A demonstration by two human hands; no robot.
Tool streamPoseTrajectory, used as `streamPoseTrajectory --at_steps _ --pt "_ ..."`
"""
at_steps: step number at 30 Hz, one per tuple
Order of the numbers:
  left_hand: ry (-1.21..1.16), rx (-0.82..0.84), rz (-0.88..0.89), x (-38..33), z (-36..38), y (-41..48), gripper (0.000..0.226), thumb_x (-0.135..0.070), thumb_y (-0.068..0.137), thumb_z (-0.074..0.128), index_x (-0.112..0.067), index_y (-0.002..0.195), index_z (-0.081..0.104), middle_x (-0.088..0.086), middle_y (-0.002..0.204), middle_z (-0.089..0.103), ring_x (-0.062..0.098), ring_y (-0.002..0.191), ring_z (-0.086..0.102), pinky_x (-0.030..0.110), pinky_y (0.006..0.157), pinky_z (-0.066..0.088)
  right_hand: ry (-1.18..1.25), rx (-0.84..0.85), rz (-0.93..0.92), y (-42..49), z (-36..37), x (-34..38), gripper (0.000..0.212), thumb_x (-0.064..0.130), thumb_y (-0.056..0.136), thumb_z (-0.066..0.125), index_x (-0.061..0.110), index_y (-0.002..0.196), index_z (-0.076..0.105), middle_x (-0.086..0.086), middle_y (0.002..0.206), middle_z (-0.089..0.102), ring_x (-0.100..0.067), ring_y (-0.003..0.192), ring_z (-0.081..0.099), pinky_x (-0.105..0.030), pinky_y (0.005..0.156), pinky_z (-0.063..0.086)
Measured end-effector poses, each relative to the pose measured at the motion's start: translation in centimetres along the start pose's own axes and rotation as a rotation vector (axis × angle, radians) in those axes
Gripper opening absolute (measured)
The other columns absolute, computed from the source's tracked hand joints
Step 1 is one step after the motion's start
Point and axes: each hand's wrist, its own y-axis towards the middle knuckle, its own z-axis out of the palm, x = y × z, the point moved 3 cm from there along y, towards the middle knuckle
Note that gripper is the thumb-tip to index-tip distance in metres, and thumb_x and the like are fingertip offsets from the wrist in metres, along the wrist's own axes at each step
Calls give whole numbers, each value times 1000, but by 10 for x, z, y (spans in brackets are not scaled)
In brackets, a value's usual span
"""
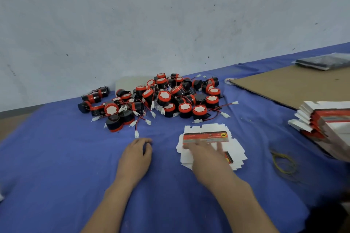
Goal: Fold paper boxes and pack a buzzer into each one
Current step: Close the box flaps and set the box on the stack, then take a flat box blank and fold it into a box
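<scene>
Dozens of buzzers (166,98), black with red rims and white faces, lie heaped on the blue cloth (56,157) near the wall (151,24), their red and black leads and white plugs trailing out toward the person. None sits in a box. A few flat box blanks (206,132), white with a red printed band, lie just in front of the heap, all unfolded. The right hand (205,155) rests on them, fingers spread and straight, gripping nothing; it is somewhat blurred. The left hand (137,154) rests on the cloth beside them, fingers loosely curled and holding nothing, just short of one white plug (136,134). At the right edge a thick stack of blanks (325,119) lies on a cardboard sheet (293,85). Farther back, a clear plastic bag (325,61) holds something dark that I cannot make out. Some yellow rubber bands (284,162) lie on the cloth, near the stack.
</scene>
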Motion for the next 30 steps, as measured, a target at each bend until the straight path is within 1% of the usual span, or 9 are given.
streamPoseTrajectory --at_steps 4,8,11,16,21,23,25,28,30 --pt "-57 1 24 -2 -3 -3 21 -24 103 45 -30 110 63 -15 116 60 7 105 55 31 85 48 -3 -136 235 -10 -22 -34 41 19 102 34 31 140 45 3 142 50 -20 135 42 -53 121 8" --pt "-115 -30 72 -22 -4 -12 24 -26 104 45 -26 118 65 -15 115 64 6 105 58 32 92 50 15 -174 378 -15 -24 -57 37 28 103 35 23 139 42 -9 143 44 -28 132 43 -50 119 22" --pt "-165 12 122 -55 2 -19 25 -30 104 45 -24 118 65 -12 115 67 9 105 61 35 96 49 41 -152 471 -13 -20 -63 49 40 104 36 19 148 30 -20 155 28 -36 144 27 -49 118 23" --pt "-75 142 242 -109 27 -32 36 -41 104 39 -30 135 55 -8 134 58 14 124 46 36 107 36 109 -212 580 -10 -16 -71 69 51 101 43 14 154 19 -30 159 11 -44 149 8 -48 120 18" --pt "-111 285 302 -137 47 -46 36 -41 103 38 -29 132 55 -3 125 63 17 117 52 36 105 41 210 -247 551 -11 -21 -76 76 53 92 59 19 151 26 -18 150 36 -37 138 33 -42 109 33" --pt "-159 312 274 -143 50 -49 36 -40 103 40 -28 134 53 -3 125 63 16 116 54 35 103 43 218 -227 512 -12 -22 -75 67 50 93 57 22 148 31 -14 147 41 -35 135 35 -41 107 35" --pt "-348 336 159 -147 52 -48 38 -39 102 45 -30 138 49 -8 124 63 9 112 59 32 96 50 205 -218 481 -14 -20 -75 58 46 97 52 22 147 34 -12 146 43 -33 134 37 -39 106 36" --pt "-665 283 -53 -153 49 -42 43 -32 100 53 -35 141 41 -22 108 61 -8 95 61 5 73 48 244 -247 464 -15 -22 -75 50 37 100 44 22 147 37 -13 144 46 -34 131 41 -40 104 40" --pt "-811 239 -151 -156 49 -35 43 -29 99 57 -35 137 40 -19 103 63 -7 92 64 4 73 48 330 -294 453 -15 -26 -74 44 35 101 41 20 142 43 -14 135 52 -34 123 48 -43 101 44"
